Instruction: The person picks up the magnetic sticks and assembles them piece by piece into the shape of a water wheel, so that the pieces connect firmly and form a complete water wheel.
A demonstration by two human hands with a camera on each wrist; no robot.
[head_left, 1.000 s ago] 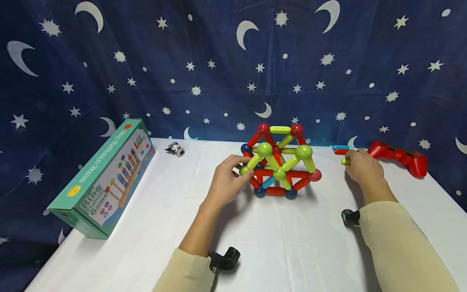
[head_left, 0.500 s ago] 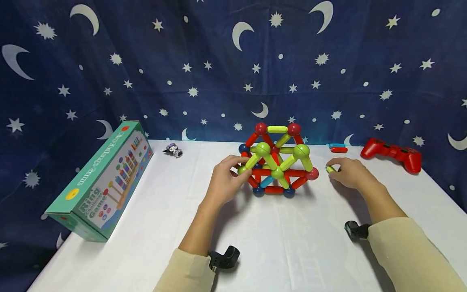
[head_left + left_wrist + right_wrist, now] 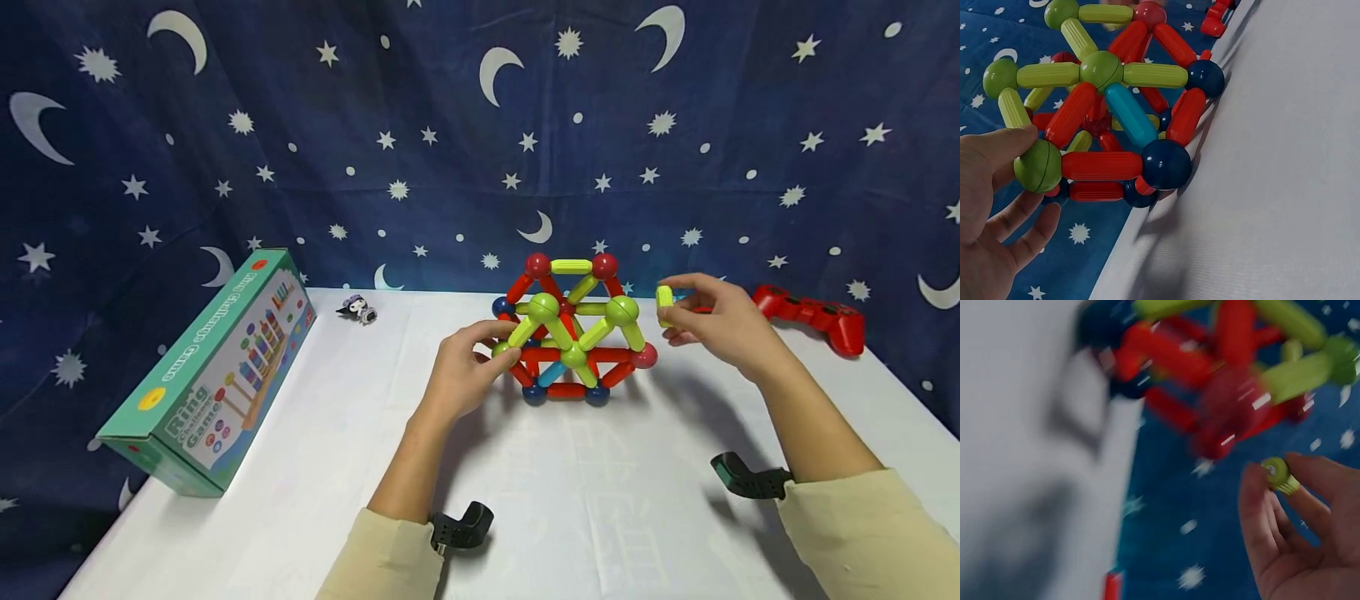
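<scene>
A frame built of magnetic rods and balls [image 3: 567, 390] in red, green and blue stands on the white table. My left hand [image 3: 465, 371] holds it at its left side; in the left wrist view, thumb and fingers are around a green ball [image 3: 1038, 165]. To the right of the frame, my right hand [image 3: 723, 321] pinches a short green rod [image 3: 664, 306] upright above the table. The right wrist view shows the rod's round end [image 3: 1275, 470] between thumb and finger, apart from the blurred frame.
A red game controller [image 3: 813, 317] lies at the back right. Near it, a red rod [image 3: 1112, 586] is partly in view. A green Ring Challenge Game box [image 3: 217, 367] stands at the left, and a small figurine [image 3: 357, 308] sits at the back. A starry cloth hangs behind.
My right hand has picked up the green rod from beside the red and blue rods, moved left and raised it near the frame. The left hand keeps its hold.
</scene>
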